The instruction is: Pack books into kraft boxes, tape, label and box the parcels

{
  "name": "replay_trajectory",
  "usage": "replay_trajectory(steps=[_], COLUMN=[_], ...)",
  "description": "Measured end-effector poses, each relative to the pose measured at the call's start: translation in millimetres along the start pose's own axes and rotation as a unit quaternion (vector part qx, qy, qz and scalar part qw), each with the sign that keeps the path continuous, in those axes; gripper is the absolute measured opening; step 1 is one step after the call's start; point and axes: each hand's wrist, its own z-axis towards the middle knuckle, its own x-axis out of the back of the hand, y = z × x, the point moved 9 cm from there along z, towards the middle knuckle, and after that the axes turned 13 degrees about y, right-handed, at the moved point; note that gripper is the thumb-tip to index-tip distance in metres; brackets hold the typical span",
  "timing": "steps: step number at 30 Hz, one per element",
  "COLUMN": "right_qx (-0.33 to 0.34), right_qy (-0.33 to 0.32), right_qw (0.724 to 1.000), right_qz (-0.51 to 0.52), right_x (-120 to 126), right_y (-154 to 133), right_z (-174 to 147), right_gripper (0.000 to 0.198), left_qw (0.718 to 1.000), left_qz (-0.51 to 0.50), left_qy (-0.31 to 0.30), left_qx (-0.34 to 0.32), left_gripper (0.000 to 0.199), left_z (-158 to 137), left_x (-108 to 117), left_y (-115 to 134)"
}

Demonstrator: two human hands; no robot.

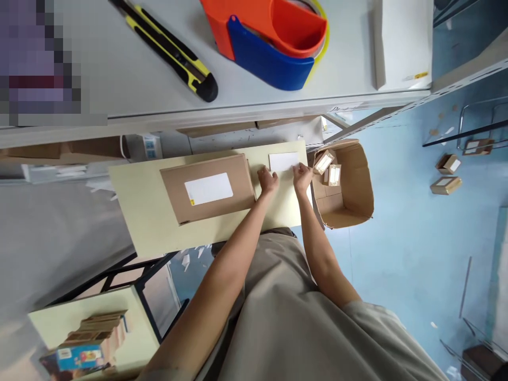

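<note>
Pale-blue floor [397,238], right side of the frame. Grey worktop [130,84], spanning the top of the frame. Pale-yellow worktop [146,206], centre and left of centre. Open brown carton [355,180], right of centre, just beside the right end of the pale-yellow worktop. Closed brown carton [242,189], left of centre, on the pale-yellow worktop. Cardboard pile [97,329], lower left. White parcel [405,47], upper right, on the grey worktop. Tape dispenser [272,63], red-orange and blue, top centre. Cutter [174,54], black and yellow, upper left of centre, lying aslant. Left hand [269,181] and right hand [302,178], a pair, well apart from the cutter, not touching each other, just right of centre; fingers curled at the two lower corners of a white slip [284,161]; pinching or merely touching, cannot tell. Small brown boxes [332,175], two, labelled, inside the open carton. White label [209,189], on the closed carton, yellow mark at lower left. White slip, smaller than the label, over the pale-yellow worktop, right of the closed carton.
</note>
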Motion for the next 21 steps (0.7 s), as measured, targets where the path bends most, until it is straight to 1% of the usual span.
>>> replay_trajectory(steps=[3,7,13,16,19,21], right_qx=[-0.024,-0.037,-0.004,0.007,0.011,0.014], right_qy=[-0.014,-0.025,-0.025,0.0,0.019,0.023], right_qw=[1.0,0.999,1.0,1.0,0.999,0.999], right_qz=[-0.007,-0.003,-0.013,0.008,0.031,0.036], right_x=[-4,-6,-11,-11,-12,-13], right_y=[1,3,5,7,10,12], right_z=[-4,-6,-8,-8,-7,-6], right_gripper=[0.044,0.044,0.052,0.049,0.045,0.044], left_qw=[0.997,0.999,0.998,0.997,0.994,0.991], left_qz=[0.032,0.019,0.033,0.037,0.04,0.035], left_qy=[0.01,0.002,0.018,0.034,0.062,0.068], left_qx=[0.073,0.05,0.046,0.057,0.085,0.113], left_gripper=[0.026,0.029,0.031,0.03,0.021,0.015], left_z=[6,0,-8,-8,-8,-9], left_x=[-4,-8,-2,6,18,24], left_y=[-16,-9,0,8,15,17])
